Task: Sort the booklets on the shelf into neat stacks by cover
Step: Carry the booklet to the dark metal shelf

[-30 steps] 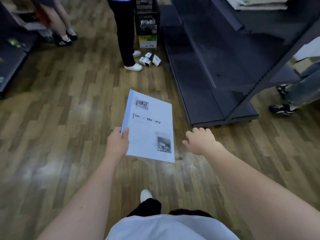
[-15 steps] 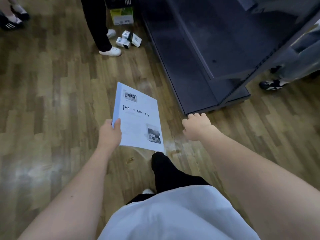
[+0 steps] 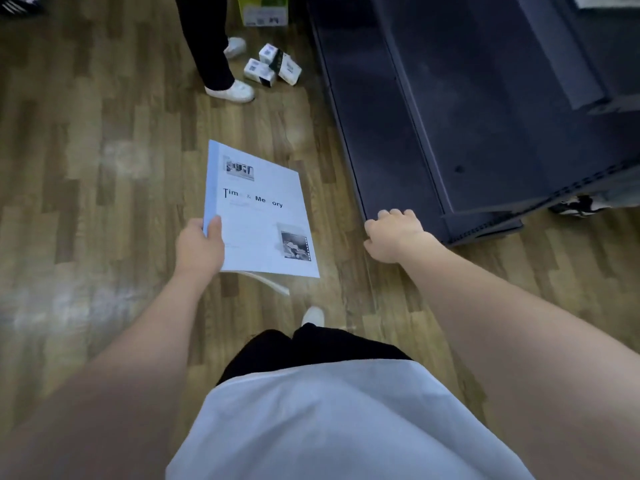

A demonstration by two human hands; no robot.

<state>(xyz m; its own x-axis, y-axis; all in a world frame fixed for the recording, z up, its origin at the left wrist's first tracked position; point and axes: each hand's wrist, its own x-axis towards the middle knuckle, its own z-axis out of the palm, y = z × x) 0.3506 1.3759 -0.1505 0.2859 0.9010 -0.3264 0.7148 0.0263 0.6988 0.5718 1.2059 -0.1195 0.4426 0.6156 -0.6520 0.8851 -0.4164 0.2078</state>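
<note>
My left hand grips a white booklet with a blue spine at its lower left edge, thumb on the cover. The cover reads "Time & Memory" and carries two small black-and-white photos. It is held flat over the wooden floor, and a lower page or second booklet sags beneath its near edge. My right hand hangs free to the right with loosely curled fingers and holds nothing. It is just in front of the corner of the dark shelf unit, whose visible lower shelves are bare.
A person in black trousers and white shoes stands ahead beside small white boxes scattered on the floor and a green-and-white carton. Another person's shoe shows past the shelf's right end.
I have stepped closer to the shelf unit; its near corner now lies just beyond my right hand. The booklet stays in my left hand's grip, and my feet have shifted below.
</note>
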